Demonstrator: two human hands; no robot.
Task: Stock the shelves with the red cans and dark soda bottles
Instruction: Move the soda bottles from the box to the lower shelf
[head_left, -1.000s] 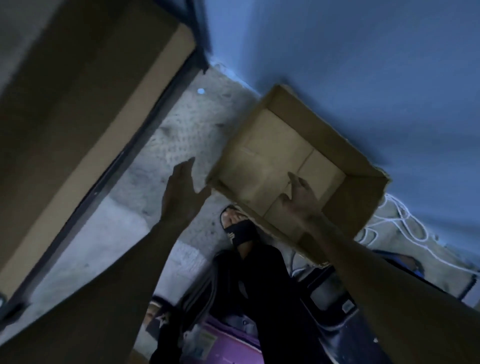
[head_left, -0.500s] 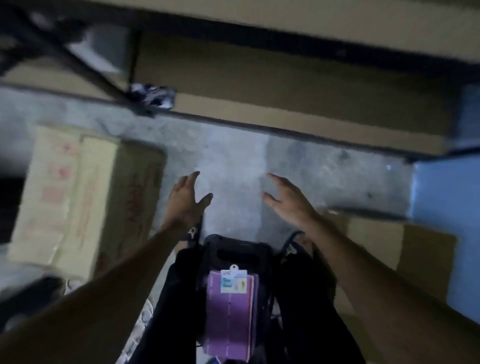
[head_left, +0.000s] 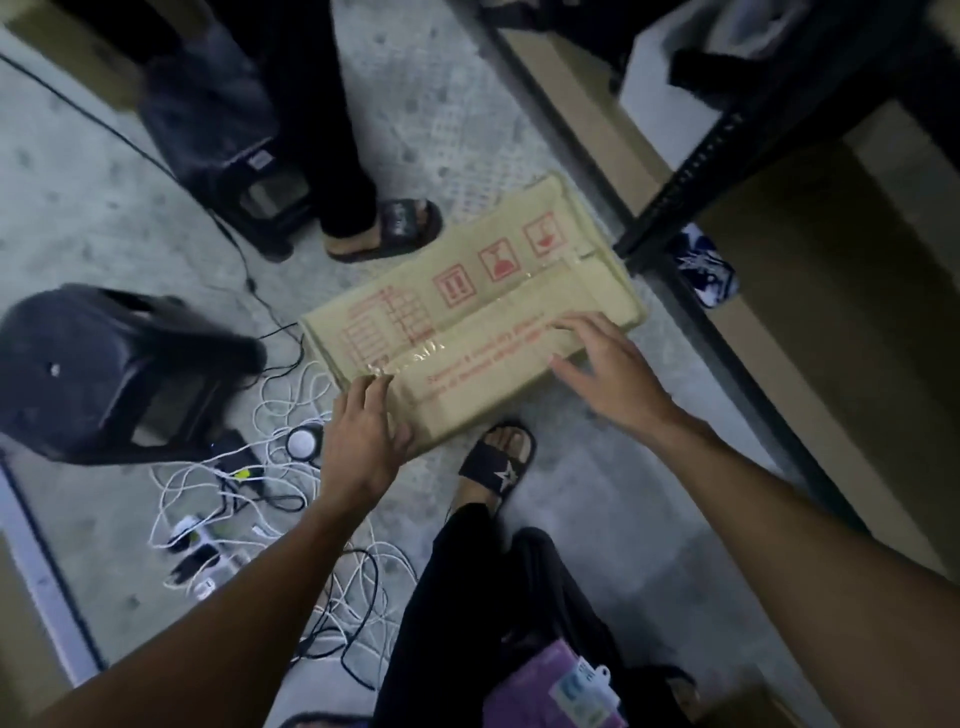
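A sealed cardboard carton (head_left: 483, 291) with red printed symbols and clear tape lies on the concrete floor in front of me. My left hand (head_left: 361, 441) rests with spread fingers on its near left corner. My right hand (head_left: 605, 364) hovers open over its right end, fingertips at the top face. No red cans or soda bottles are visible. The dark metal shelf unit (head_left: 691, 171) with brown boards stands to the right.
Another person's legs and sandalled foot (head_left: 387, 228) stand just behind the carton. Two dark plastic stools (head_left: 104, 369) sit at left. Tangled white and black cables (head_left: 244, 499) with chargers cover the floor at lower left. My own sandalled foot (head_left: 498, 462) is beside the carton.
My view has swung left from the empty box and the shelf to this sealed carton. Both hands, free in the air before, have come down onto it.
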